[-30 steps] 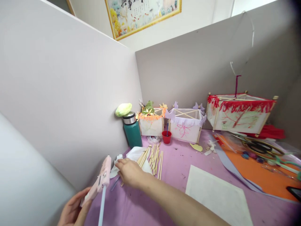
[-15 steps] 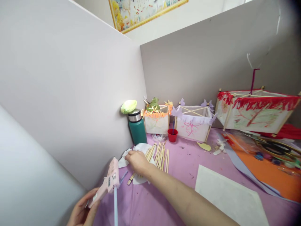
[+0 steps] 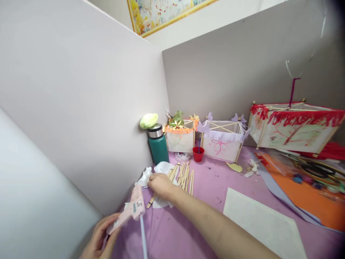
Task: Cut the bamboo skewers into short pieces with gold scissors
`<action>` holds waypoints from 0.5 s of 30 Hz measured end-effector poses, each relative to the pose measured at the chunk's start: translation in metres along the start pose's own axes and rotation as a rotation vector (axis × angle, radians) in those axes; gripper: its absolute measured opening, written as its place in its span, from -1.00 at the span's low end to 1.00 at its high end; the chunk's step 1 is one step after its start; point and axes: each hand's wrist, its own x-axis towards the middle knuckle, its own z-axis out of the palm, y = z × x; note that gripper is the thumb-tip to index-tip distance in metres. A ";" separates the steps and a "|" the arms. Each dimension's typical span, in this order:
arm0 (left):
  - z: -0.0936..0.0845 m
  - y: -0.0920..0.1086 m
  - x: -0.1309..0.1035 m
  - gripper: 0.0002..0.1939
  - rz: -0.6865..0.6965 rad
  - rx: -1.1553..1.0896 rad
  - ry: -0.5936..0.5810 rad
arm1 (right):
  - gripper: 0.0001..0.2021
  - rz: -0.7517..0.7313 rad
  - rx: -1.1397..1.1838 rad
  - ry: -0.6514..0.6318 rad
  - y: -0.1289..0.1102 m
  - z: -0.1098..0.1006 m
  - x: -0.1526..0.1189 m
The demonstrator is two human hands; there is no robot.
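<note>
My left hand [image 3: 104,235] is closed around the handle of a pink hot glue gun [image 3: 137,202], whose nozzle end points away from me. A pale glue stick [image 3: 143,233] sticks out of its back end toward me. Past the gun, my right hand [image 3: 161,185] has its fingers pinched at the edge of a crumpled white tissue [image 3: 146,176]; the fingertips are partly hidden. The gun's front end is close to that tissue. Beside and under my right hand lie several wooden sticks [image 3: 185,175] and another white sheet [image 3: 162,167].
Behind stand a green bottle [image 3: 158,149], a red cup [image 3: 198,154] and paper lanterns with stick frames, one purple-trimmed [image 3: 221,145] and one red-trimmed [image 3: 293,131]. At right lie a white sheet [image 3: 261,223], orange paper [image 3: 309,198] and scissors [image 3: 318,168]. A grey partition [image 3: 121,126] rises at left.
My left hand and the glue gun have moved right, closer to the tissue. The tissue's edge looks more bunched and raised at my right fingers, which have shifted slightly.
</note>
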 end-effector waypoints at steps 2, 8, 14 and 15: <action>-0.001 -0.004 0.002 -0.62 0.085 0.074 -0.046 | -0.85 0.001 -0.002 0.025 0.005 -0.014 -0.013; -0.009 -0.014 0.006 -0.57 0.082 0.158 -0.041 | -0.80 -0.146 0.050 0.042 -0.004 -0.025 -0.052; -0.003 -0.009 0.016 -0.66 0.202 0.224 -0.138 | -0.83 -0.206 0.070 -0.039 -0.005 -0.008 -0.062; 0.000 -0.008 0.018 -0.68 0.229 0.245 -0.159 | -0.83 -0.190 0.069 -0.037 -0.003 -0.008 -0.064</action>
